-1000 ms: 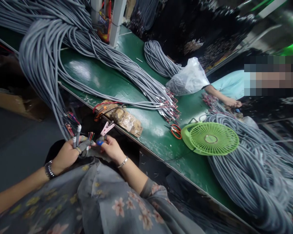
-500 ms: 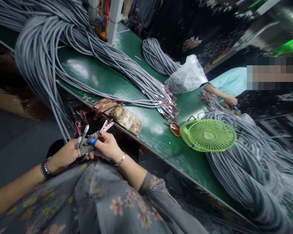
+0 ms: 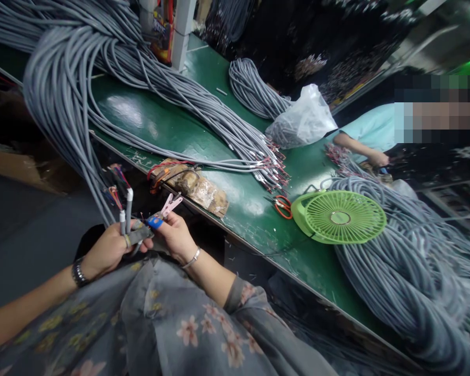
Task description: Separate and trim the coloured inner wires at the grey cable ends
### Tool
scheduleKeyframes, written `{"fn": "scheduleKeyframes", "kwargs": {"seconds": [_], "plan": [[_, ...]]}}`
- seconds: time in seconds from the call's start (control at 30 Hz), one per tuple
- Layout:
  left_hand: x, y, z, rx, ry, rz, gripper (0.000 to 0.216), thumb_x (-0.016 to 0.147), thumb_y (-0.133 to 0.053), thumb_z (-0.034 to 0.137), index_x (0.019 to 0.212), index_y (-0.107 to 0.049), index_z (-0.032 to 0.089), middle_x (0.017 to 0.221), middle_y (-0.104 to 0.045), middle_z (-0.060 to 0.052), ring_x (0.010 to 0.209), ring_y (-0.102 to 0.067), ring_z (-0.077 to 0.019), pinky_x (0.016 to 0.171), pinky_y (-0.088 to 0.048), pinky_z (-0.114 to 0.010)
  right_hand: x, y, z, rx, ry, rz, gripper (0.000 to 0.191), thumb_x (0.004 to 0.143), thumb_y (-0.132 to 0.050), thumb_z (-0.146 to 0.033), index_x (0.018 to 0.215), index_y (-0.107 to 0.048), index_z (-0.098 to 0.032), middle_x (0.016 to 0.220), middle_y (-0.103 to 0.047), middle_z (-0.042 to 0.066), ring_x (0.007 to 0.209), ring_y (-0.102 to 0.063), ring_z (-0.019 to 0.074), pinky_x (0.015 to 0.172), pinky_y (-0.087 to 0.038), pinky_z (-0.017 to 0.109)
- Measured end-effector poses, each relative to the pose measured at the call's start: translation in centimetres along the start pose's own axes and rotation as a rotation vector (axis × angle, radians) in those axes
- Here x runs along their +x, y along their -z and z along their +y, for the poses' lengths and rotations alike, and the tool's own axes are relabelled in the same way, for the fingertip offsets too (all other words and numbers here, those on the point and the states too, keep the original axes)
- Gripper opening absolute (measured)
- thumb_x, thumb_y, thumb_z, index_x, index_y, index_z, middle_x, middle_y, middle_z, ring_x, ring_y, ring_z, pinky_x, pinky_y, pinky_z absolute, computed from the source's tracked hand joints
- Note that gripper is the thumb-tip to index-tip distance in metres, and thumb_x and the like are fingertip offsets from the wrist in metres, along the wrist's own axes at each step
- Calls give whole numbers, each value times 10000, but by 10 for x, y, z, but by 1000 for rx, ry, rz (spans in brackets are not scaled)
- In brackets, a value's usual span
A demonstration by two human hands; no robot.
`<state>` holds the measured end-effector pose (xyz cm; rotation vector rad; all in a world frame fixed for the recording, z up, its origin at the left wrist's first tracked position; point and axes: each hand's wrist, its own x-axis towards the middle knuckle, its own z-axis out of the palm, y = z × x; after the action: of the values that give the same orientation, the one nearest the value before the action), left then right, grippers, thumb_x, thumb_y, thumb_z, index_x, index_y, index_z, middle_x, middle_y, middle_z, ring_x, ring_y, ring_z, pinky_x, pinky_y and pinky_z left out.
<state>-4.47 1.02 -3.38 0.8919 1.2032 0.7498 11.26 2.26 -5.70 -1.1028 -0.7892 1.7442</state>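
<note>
My left hand (image 3: 108, 246) is closed around grey cables (image 3: 129, 203); their white-banded ends stand up with thin coloured wires (image 3: 115, 196) fanned out. Grey wrapping covers one of its fingers. Close against it, my right hand (image 3: 177, 239) has its fingers pinched together, with a blue cover on the thumb. From that grip a pink clip (image 3: 171, 205), shaped like a clothes peg, points up. Fingers hide what lies between the two hands. More grey cables hang down from the table just behind my left hand.
Long bundles of grey cable (image 3: 188, 99) lie across the green table (image 3: 250, 209). Near its edge are a taped cardboard block (image 3: 203, 190), orange-handled scissors (image 3: 283, 207) and a green fan (image 3: 340, 218). A plastic bag (image 3: 303, 117) lies beyond; a co-worker's hand (image 3: 378, 158) is at the right.
The cable ends in my left hand have shifted slightly left and down, and their wires lean further left. My right hand stays close by with the pink clip. The view has shifted a little.
</note>
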Motion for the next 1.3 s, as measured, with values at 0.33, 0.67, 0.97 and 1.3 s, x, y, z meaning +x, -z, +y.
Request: {"fn": "scheduleKeyframes", "kwargs": {"seconds": [0.33,0.67,0.97,1.3], "plan": [[-1,-5,0,-119,-29,128,333,538,-928,458,603,-741,191,598,-766,-96,516,-629,-179,431,-297,-227,0,-1,-3,-15,26,0,611,528,-989,-647,723,-595,-222,597,-552,-47,549,-424,99,548,-370,270],[-4,-9,1,-157,-58,225,357,519,-916,467,587,-698,194,548,-735,-74,483,-601,-161,444,-299,-229,-5,4,5,-73,27,5,558,573,-973,-604,709,-593,-218,639,-556,-32,618,-463,121,589,-411,279],[-3,-11,2,-138,-98,264,322,536,-878,458,587,-692,200,547,-722,-58,453,-531,-128,442,-306,-232,-12,8,1,-125,62,-37,585,531,-993,-627,684,-609,-213,668,-599,-27,638,-503,129,650,-487,295],[-4,-5,5,-128,-145,124,385,578,-922,475,527,-646,211,466,-605,-12,444,-475,-115,446,-362,-248,-10,33,4,-82,68,-138,570,670,-920,-700,745,-675,-191,645,-575,-36,564,-428,94,590,-439,257]]}}
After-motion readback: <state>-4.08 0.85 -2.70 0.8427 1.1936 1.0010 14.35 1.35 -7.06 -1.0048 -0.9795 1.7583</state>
